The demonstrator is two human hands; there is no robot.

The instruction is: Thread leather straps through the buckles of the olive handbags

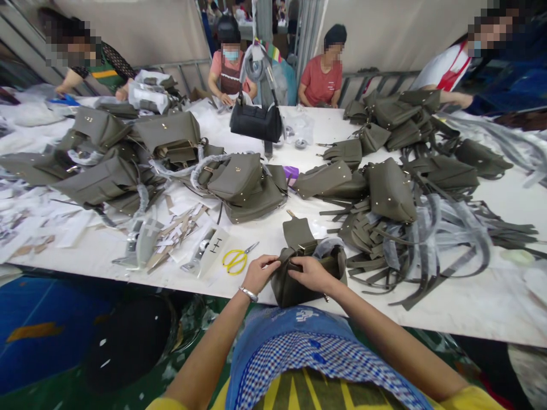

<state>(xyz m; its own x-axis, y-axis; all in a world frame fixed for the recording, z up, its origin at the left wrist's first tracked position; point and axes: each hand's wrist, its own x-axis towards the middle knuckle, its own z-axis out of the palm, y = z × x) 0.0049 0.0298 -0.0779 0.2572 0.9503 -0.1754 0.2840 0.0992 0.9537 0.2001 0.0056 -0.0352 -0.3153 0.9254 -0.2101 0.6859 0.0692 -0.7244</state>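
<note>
An olive-green handbag (294, 290) lies at the table's near edge in front of me, its flap (298, 232) folded open away from me. My left hand (260, 274) pinches the bag's upper left edge, fingers closed on it. Close beside it, my right hand (311, 273) grips the same edge with thumb and bent fingers. Whatever small part may lie between the fingertips is hidden. Clear wrapping (330, 246) shows at the bag's opening on the right. Yellow-handled scissors (236, 261) rest on the table, left of my left hand.
Olive bags (239, 182) are heaped to the left and more bags (391, 191) to the right. Loose straps (436, 250) spread at right. Card scraps (179, 230) and a packet of hardware (205, 253) lie left. A black handbag (256, 121) stands farther back. Several people sit or stand around the table.
</note>
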